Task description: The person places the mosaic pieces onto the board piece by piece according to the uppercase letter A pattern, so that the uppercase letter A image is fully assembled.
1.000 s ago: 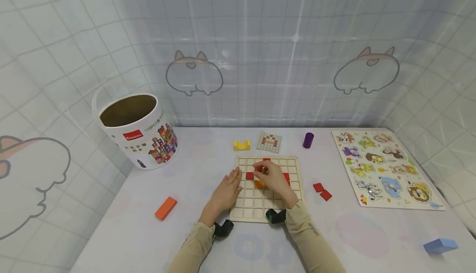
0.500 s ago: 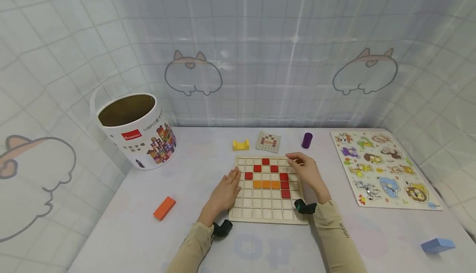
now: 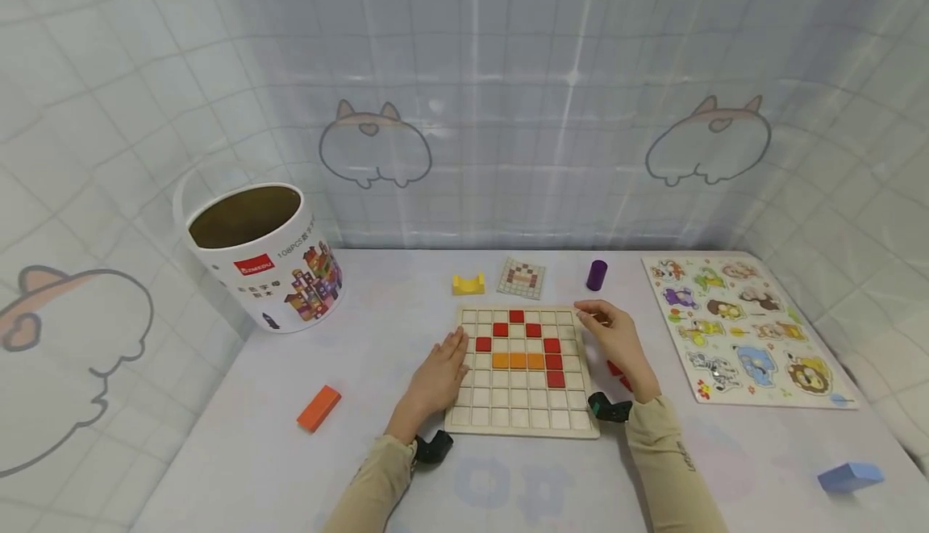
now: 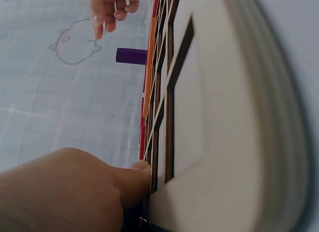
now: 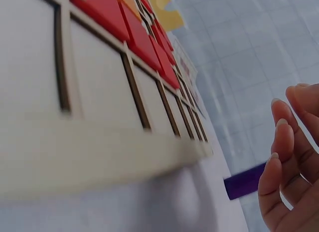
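Note:
A square wooden grid board [image 3: 501, 418] lies on the table, with several red tiles [image 3: 516, 316] and a row of orange tiles [image 3: 518, 361] in its cells. Along the board's left edge rests my left hand [image 3: 438, 376], fingers extended; its thumb [image 4: 134, 184] touches the board's side in the left wrist view. Past the right edge, my right hand [image 3: 617, 341] hovers with loosely bent fingers and nothing between them; the right wrist view shows its fingertips [image 5: 282, 137]. Loose red tiles [image 3: 614, 368] lie beside the board, partly hidden by that hand.
Behind the board are a yellow notched block [image 3: 468, 284], a pattern card [image 3: 522, 278] and a purple cylinder [image 3: 597, 276]. A white bucket [image 3: 290, 275] and an orange block [image 3: 318, 409] stand left. An animal puzzle [image 3: 755, 396] and a blue block [image 3: 851, 478] lie right.
My right hand has left the board's upper cells and moved right, past its edge. A red tile now shows in the cell where its fingers were. My left hand has stayed put.

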Demonstrator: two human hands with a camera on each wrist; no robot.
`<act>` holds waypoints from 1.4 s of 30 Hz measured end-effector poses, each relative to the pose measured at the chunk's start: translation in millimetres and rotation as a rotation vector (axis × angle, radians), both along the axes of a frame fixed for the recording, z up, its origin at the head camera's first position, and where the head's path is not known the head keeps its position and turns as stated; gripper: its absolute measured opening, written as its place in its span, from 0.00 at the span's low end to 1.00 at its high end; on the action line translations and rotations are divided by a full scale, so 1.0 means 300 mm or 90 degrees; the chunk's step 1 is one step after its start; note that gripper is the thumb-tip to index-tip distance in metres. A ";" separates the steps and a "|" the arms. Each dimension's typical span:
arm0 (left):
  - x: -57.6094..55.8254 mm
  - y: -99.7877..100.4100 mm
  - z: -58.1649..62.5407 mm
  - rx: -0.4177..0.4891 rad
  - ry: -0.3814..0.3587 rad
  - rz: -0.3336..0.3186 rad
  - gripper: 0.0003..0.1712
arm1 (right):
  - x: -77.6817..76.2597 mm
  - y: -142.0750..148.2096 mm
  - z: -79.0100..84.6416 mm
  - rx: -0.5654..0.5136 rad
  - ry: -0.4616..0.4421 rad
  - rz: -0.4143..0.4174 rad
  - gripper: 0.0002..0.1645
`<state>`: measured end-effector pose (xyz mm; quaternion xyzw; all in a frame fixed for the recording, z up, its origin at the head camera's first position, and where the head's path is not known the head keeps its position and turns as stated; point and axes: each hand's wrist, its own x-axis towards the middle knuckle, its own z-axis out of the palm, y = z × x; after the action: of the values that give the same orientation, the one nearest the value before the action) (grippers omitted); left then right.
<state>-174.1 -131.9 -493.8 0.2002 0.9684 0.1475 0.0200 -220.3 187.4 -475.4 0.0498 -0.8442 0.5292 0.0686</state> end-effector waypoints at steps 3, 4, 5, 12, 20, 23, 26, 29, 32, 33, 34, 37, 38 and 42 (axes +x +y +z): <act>0.001 -0.001 0.001 -0.001 0.004 0.000 0.31 | 0.003 0.025 -0.009 0.016 -0.002 -0.013 0.19; 0.002 -0.002 0.001 -0.002 0.004 0.000 0.31 | 0.004 0.035 -0.012 0.021 -0.003 -0.017 0.19; 0.002 -0.002 0.001 -0.002 0.005 -0.001 0.31 | 0.006 0.046 -0.016 0.026 -0.007 -0.021 0.19; 0.002 0.001 0.004 0.000 -0.002 -0.008 0.31 | 0.030 0.128 -0.045 0.054 -0.036 -0.020 0.20; -0.001 -0.004 0.005 -0.002 0.005 -0.004 0.31 | 0.051 0.180 -0.052 0.025 -0.113 -0.006 0.24; -0.003 -0.001 0.004 0.006 0.006 -0.006 0.31 | 0.054 0.196 -0.061 0.026 -0.110 0.006 0.23; -0.005 0.002 0.004 0.009 0.006 -0.005 0.31 | 0.066 0.213 -0.067 0.022 -0.105 0.020 0.23; -0.005 0.004 0.005 0.008 0.006 -0.004 0.31 | 0.084 0.232 -0.070 0.025 -0.104 0.042 0.21; -0.006 0.005 0.004 0.009 0.008 -0.006 0.31 | 0.104 0.252 -0.073 0.036 -0.104 0.071 0.19; -0.006 0.005 0.004 0.009 0.008 -0.006 0.31 | 0.111 0.259 -0.073 0.041 -0.105 0.084 0.20; -0.006 0.005 0.004 0.009 0.007 -0.006 0.31 | 0.116 0.265 -0.074 0.042 -0.105 0.097 0.20; -0.002 0.004 0.003 0.010 0.006 -0.004 0.31 | 0.131 0.280 -0.075 0.047 -0.111 0.145 0.22; -0.001 0.004 0.003 0.008 0.006 -0.003 0.31 | 0.135 0.286 -0.074 0.049 -0.111 0.164 0.23; 0.005 0.004 0.001 0.010 0.003 -0.002 0.30 | 0.146 0.306 -0.069 0.053 -0.103 0.243 0.28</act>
<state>-172.7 -130.6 -493.5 0.2021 0.9670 0.1545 0.0165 -176.6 279.1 -496.0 0.1685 -0.8435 0.4995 -0.1030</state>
